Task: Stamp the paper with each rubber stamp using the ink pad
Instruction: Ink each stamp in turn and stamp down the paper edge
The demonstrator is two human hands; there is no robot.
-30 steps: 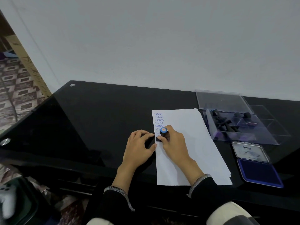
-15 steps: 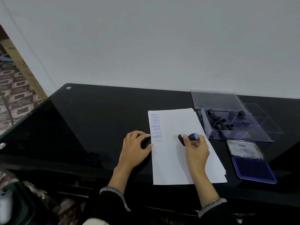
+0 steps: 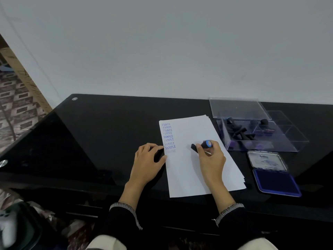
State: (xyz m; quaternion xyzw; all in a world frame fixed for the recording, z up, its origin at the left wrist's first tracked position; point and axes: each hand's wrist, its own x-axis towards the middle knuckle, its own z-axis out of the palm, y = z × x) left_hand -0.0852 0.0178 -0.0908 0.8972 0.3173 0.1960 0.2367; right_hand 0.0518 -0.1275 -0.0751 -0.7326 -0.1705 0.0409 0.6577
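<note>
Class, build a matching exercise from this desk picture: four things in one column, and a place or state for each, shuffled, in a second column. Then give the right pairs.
Things
1. rubber stamp
2. ink pad
3. paper
4. clear box

Places or states
A. lies open, lid up, at the desk's near right
B. holds several dark stamps, behind the ink pad
C. held in the right hand above the sheet
D. left edge touched by the left hand, bears a column of SAMPLE prints

Pairs: 1-C, 2-A, 3-D, 4-B

The right hand [image 3: 211, 159] lifted the stamp [image 3: 201, 146] off the column of SAMPLE prints [image 3: 169, 137] and carried it right, over bare paper [image 3: 191, 174].
</note>
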